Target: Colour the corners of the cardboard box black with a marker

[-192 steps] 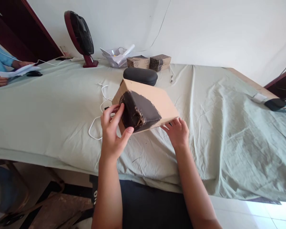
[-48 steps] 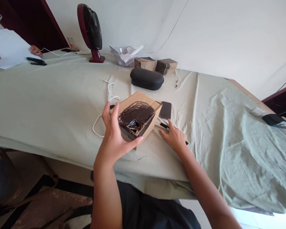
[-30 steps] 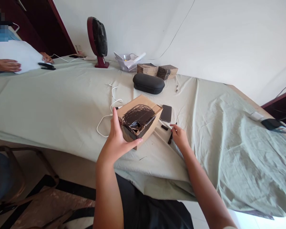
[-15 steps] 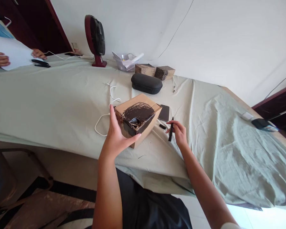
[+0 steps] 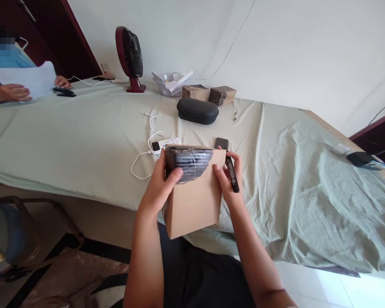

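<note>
L hand (image 5: 160, 188) fingers wrapped on cardboard box (image 5: 194, 205) left edge; R hand (image 5: 227, 177) pinches right edge plus black marker (image 5: 232, 174); box juts past table (image 5: 67, 141) near edge; phone (image 5: 221, 142) just behind.

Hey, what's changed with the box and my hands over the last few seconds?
The right hand picked the black marker up off the table and now steadies the box's right edge while holding it. The left hand, keeping its grip, lifted the cardboard box clear of the table and tipped it toward the person. The phone, black case and fan stayed put.
</note>
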`<state>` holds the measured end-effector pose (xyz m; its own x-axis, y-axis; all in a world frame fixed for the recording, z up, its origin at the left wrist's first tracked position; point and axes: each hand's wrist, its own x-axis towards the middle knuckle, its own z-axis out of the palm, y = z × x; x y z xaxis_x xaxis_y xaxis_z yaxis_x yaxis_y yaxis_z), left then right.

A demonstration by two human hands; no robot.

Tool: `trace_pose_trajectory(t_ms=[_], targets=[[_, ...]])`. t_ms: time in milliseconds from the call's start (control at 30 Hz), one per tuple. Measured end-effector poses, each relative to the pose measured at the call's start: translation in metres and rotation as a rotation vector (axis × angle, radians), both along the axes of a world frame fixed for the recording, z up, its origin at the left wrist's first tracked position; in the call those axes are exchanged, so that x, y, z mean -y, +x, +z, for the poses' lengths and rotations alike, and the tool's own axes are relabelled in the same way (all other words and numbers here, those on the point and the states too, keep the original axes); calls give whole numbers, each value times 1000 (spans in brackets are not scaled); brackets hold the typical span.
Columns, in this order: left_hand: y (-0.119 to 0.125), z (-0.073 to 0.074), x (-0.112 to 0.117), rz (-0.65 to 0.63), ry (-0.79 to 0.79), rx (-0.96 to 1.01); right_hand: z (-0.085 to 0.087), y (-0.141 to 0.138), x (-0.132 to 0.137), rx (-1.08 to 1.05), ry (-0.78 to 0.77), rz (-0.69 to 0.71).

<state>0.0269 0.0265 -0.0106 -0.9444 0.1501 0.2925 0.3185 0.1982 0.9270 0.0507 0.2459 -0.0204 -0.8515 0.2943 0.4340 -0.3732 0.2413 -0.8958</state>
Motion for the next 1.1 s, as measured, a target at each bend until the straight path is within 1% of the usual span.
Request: trace_pose_trajectory(t_ms=[67, 100, 167, 233, 267, 300, 400, 433, 500, 567, 667, 700, 733, 800, 867, 900, 967, 1033, 1100], targets=[[5, 3, 1, -113, -55, 114, -3, 3, 2, 3, -31, -90], [7, 4, 2, -149, -64, 146, -3, 4, 2, -22, -24, -143], [11, 5, 1, -148, -58, 138, -4, 9, 1, -142, 34, -256], [14, 7, -1, -103, -61, 94, -2, 16, -1, -303, 118, -363], [17, 8, -3, -71, -83, 65, -1, 21, -2, -353, 146, -379], [19, 9, -5, -36, -116, 33, 1, 25, -2, -368, 157, -359], [29, 15, -14, 61, -235, -71, 6, 36, 1, -293, 112, -206], [32, 16, -18, 86, -268, -104, 7, 39, 3, -277, 97, -186], [37, 20, -23, 124, -323, -164, 10, 42, 8, -272, 94, -195], [39, 22, -27, 172, -382, -201, 12, 45, 14, -289, 110, -171], [41, 26, -29, 258, -497, -204, 19, 51, 22, -363, 142, -11], [42, 27, -29, 278, -535, -203, 22, 53, 24, -403, 158, 21], [42, 29, -28, 291, -570, -206, 26, 54, 25, -441, 187, 27], [45, 31, -27, 305, -624, -228, 37, 55, 25, -493, 291, -12], [48, 31, -26, 310, -654, -268, 48, 54, 24, -501, 424, -40], [50, 31, -26, 306, -661, -294, 54, 53, 23, -494, 482, -32], [52, 31, -26, 277, -670, -351, 64, 51, 21, -473, 553, -21], [54, 30, -26, 240, -691, -386, 72, 49, 19, -433, 555, -31], [54, 31, -24, 216, -718, -402, 77, 48, 16, -379, 477, -44]])
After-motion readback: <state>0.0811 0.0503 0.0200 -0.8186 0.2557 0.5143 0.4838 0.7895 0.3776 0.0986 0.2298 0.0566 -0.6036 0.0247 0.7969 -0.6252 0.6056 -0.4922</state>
